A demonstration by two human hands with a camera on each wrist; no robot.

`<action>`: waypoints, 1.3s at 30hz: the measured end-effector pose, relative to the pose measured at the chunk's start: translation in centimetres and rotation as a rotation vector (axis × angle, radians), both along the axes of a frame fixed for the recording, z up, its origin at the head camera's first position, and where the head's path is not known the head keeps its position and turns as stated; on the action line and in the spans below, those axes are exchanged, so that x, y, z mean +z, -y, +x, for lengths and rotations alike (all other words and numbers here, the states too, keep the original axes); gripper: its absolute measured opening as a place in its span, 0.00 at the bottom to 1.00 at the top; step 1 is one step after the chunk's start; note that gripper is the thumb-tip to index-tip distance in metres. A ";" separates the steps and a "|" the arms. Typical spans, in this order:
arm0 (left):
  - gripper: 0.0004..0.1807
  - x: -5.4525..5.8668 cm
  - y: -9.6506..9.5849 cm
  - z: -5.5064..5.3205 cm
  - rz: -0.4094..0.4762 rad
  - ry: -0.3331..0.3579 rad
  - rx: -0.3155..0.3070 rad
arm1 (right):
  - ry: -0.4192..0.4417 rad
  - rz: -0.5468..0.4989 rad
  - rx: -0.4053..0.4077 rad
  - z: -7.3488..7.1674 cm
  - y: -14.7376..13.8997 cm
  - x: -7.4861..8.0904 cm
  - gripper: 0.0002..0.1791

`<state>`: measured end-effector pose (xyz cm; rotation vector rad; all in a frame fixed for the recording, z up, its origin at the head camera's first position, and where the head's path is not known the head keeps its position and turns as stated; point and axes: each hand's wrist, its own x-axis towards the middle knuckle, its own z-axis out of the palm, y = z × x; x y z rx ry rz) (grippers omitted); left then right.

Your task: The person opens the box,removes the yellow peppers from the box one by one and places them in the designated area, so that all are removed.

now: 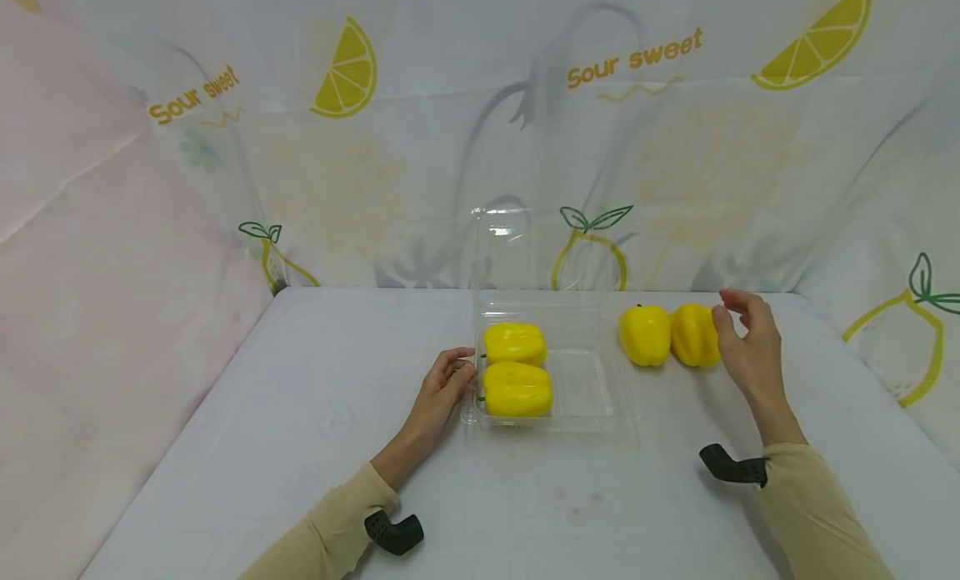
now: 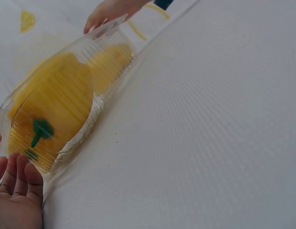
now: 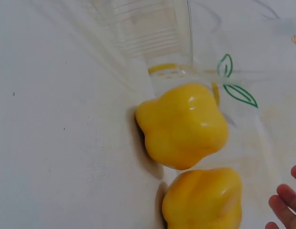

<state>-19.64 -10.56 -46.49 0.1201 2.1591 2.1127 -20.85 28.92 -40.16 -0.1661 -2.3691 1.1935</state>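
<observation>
The glossy, rounded bell peppers (image 1: 517, 390) are yellow; the stem (image 2: 42, 130) visible in the left wrist view is dark green. The clear plastic container (image 1: 588, 388) is colourless, with a ribbed line pattern. The flat tabletop (image 1: 315, 397) is white. The white fabric backdrop (image 1: 435, 163) carries yellow lemon wedges (image 1: 348, 72), yellow lemon outlines (image 1: 590, 263) with green leaves (image 1: 610, 218), and orange "Sour sweet" lettering (image 1: 637, 57). The fabric panel (image 1: 90, 197) at left is pale pink. The sleeves (image 1: 330, 522) are beige; the curved wrist devices (image 1: 393, 533) are black.
</observation>
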 end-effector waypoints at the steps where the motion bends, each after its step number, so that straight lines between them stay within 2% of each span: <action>1: 0.18 0.0 0.0 0.0 -0.001 0.000 -0.001 | -0.011 -0.003 -0.006 0.0 0.1 0.1 0.24; 5: 0.19 0.0 0.0 0.0 -0.015 0.002 0.000 | -0.051 -0.009 -0.007 0.0 0.5 0.3 0.22; 22: 0.20 0.0 0.1 0.0 -0.025 0.001 -0.001 | -0.176 -0.004 0.090 0.2 3.0 0.6 0.19; 39: 0.18 0.1 0.1 0.1 -0.015 -0.004 -0.006 | -0.103 0.052 0.139 0.5 4.7 0.1 0.20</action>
